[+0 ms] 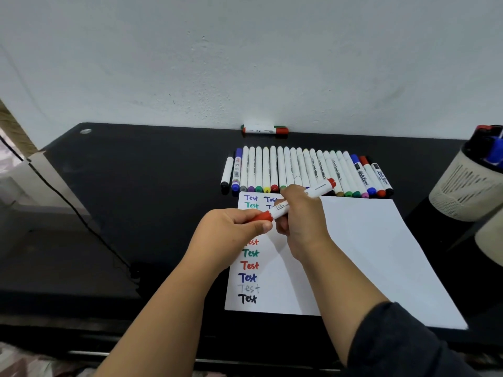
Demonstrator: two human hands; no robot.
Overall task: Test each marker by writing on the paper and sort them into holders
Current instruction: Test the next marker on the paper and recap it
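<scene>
Above the paper [367, 254], the right hand [302, 221] grips a red marker [302, 198]; left hand [234, 227] fingers [246, 214] pinch its cap [262, 216].

- One view only, from a head-worn camera above the near edge of the tabletop [152, 191].
- It faces forward and down toward the far edge and the wall [245, 63] behind it.
- It sits close: forearms enter from the bottom, and the paper [367, 254] fills the centre-right.
- Wide-angle lens bends the tabletop's edges.
</scene>
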